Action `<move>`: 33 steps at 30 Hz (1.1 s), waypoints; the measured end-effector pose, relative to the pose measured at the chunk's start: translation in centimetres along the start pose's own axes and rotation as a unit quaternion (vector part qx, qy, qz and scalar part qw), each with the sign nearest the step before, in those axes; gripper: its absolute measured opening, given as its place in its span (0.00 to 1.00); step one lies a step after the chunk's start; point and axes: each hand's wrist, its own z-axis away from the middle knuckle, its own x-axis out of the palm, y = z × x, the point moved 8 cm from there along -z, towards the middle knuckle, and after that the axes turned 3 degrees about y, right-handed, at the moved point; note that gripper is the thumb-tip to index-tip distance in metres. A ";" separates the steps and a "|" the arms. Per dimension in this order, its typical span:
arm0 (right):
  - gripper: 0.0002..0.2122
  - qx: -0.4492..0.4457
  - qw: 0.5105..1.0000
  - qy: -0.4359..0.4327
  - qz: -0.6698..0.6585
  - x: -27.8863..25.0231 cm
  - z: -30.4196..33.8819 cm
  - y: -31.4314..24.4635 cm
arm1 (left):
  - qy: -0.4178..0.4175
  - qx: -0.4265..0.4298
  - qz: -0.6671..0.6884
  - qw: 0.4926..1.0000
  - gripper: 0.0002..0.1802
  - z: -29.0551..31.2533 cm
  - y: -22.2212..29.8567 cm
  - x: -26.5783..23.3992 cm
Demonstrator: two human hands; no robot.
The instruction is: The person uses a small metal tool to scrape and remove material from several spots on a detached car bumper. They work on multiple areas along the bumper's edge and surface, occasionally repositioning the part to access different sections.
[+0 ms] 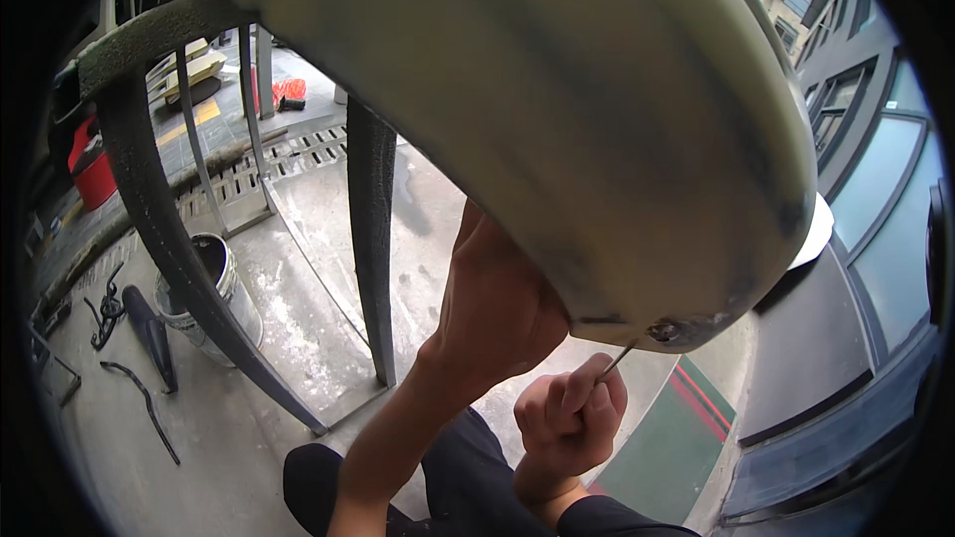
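A large curved panel, like a car bumper, (557, 119) fills the upper middle, its dull yellowish surface marked with dark smoky patches. My left hand (497, 308) reaches up against its lower edge, and the fingers are hidden behind the panel. Lower and to the right, my right hand (572, 413) is closed in a fist around a thin metal rod (619, 358). The rod's upper end meets the panel's bottom edge beside a rough, damaged spot (674, 328). Any handle on the rod is hidden in the fist.
A dark metal stand (368, 239) is under and left of the panel. Behind one leg, a dirty bucket (249, 313) stands on the concrete. Black curved parts (151, 338) lie farther left, near a red container (93, 174). A green mat (662, 443) lies at lower right.
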 end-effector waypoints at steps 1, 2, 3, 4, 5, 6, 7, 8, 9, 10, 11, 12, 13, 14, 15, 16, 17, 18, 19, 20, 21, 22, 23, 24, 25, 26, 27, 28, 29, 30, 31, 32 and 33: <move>0.12 0.009 1.000 -0.007 -0.013 0.4 -0.1 -0.1 | -0.022 -0.034 0.040 0.998 0.12 -0.2 -0.3 0.4; 0.10 0.006 1.000 -0.010 -0.024 0.7 -0.1 -0.1 | -0.037 -0.061 0.085 0.994 0.12 0.0 -0.7 0.8; 0.10 0.004 0.999 -0.013 -0.031 0.8 -0.1 0.0 | -0.049 -0.063 0.102 0.992 0.12 0.2 -0.9 1.1; 0.11 0.003 1.000 0.003 -0.031 1.0 0.0 0.2 | -0.061 -0.063 0.112 0.990 0.12 0.1 -1.1 1.1; 0.12 0.002 0.999 0.018 -0.031 1.2 0.2 0.4 | -0.082 -0.014 0.102 0.991 0.12 -0.1 -0.7 0.9; 0.11 -0.016 0.999 0.025 -0.015 1.1 0.3 0.5 | -0.101 0.035 0.097 0.990 0.12 0.1 -0.6 0.9; 0.10 -0.027 0.999 0.032 -0.019 1.2 0.5 0.5 | -0.114 0.081 0.090 0.986 0.12 0.2 -0.2 0.6; 0.10 -0.044 0.998 0.050 -0.008 1.3 0.6 0.2 | -0.152 0.060 0.085 0.983 0.14 -0.1 -0.4 0.7; 0.10 -0.054 0.996 0.073 0.001 1.2 1.0 0.1 | -0.180 0.031 0.112 0.977 0.15 -0.2 -0.5 0.7; 0.10 -0.052 0.995 0.080 0.040 1.1 1.0 0.0 | -0.209 0.002 0.138 0.968 0.16 -0.2 -0.6 0.7; 0.10 -0.048 0.992 0.088 0.077 0.9 0.9 -0.2 | -0.237 -0.027 0.161 0.958 0.17 -0.3 -0.8 0.8; 0.10 -0.045 0.993 0.082 0.076 1.3 0.8 -0.2 | -0.251 -0.013 0.201 0.947 0.19 -0.6 -1.0 0.7; 0.10 -0.036 0.994 0.085 0.063 1.5 0.7 -0.2 | -0.261 -0.005 0.178 0.949 0.21 -0.8 -0.7 0.5; 0.09 -0.029 0.994 0.097 0.045 1.5 0.9 -0.1 | -0.270 0.003 0.154 0.950 0.22 -1.1 -0.1 0.3; 0.09 -0.025 0.994 0.105 0.033 1.6 1.0 -0.2 | -0.273 0.015 0.135 0.952 0.24 -1.5 0.5 0.4; 0.09 -0.016 0.993 0.116 0.021 1.6 1.1 -0.3 | -0.281 0.000 0.133 0.951 0.27 -1.5 0.6 0.9; 0.09 -0.008 0.992 0.125 0.008 1.6 1.1 -0.3 | -0.288 -0.014 0.132 0.949 0.30 -1.6 0.8 1.4; 0.10 0.002 0.991 0.137 -0.011 1.6 1.2 -0.1 | -0.277 -0.001 0.115 0.954 0.30 -1.9 1.3 1.3; 0.10 0.006 0.989 0.144 -0.017 1.6 1.1 -0.1 | -0.266 0.012 0.099 0.959 0.31 -2.2 1.6 1.3; 0.10 0.009 0.988 0.151 -0.023 1.5 1.0 -0.2 | -0.272 -0.001 0.122 0.954 0.30 -2.5 1.4 1.6; 0.10 0.016 0.987 0.155 -0.029 1.6 0.9 0.0 | -0.284 -0.005 0.119 0.951 0.30 -2.6 1.1 1.8; 0.10 0.018 0.987 0.156 -0.031 1.7 0.7 0.2 | -0.295 -0.008 0.116 0.948 0.30 -2.7 0.8 2.0; 0.11 0.020 0.988 0.145 -0.054 2.0 0.6 0.5 | -0.306 -0.012 0.113 0.945 0.31 -2.9 0.5 2.1; 0.11 0.024 0.988 0.135 -0.074 2.0 0.9 0.8 | -0.297 -0.005 0.107 0.949 0.29 -2.9 0.5 2.1; 0.12 0.027 0.988 0.124 -0.093 2.0 0.9 1.1 | -0.287 0.003 0.101 0.953 0.27 -2.8 0.7 2.1; 0.13 0.018 0.991 0.113 -0.071 2.1 0.7 1.2 | -0.277 0.010 0.095 0.956 0.25 -2.8 0.8 2.1; 0.13 0.017 0.990 0.098 -0.103 2.1 0.5 1.4 | -0.281 0.007 0.100 0.954 0.25 -2.8 0.8 2.3; 0.14 0.020 0.988 0.090 -0.128 2.0 0.8 1.5 | -0.285 -0.005 0.110 0.952 0.25 -2.4 0.7 2.7; 0.14 0.022 0.985 0.081 -0.153 1.8 1.0 1.4 | -0.289 -0.016 0.121 0.950 0.25 -2.0 0.7 3.2; 0.15 0.033 0.984 0.081 -0.152 2.7 0.6 2.0 | -0.291 -0.016 0.096 0.952 0.26 -2.6 0.5 2.3; 0.16 0.038 0.981 0.067 -0.176 3.6 0.2 2.6 | -0.293 -0.015 0.070 0.953 0.26 -3.2 0.3 1.4; 0.16 0.043 0.977 0.052 -0.201 4.7 -0.2 3.3 | -0.295 -0.014 0.042 0.955 0.26 -3.8 0.2 0.4; 0.17 0.043 0.978 0.058 -0.198 3.8 0.3 3.1 | -0.298 -0.025 0.063 0.952 0.26 -3.1 0.1 1.2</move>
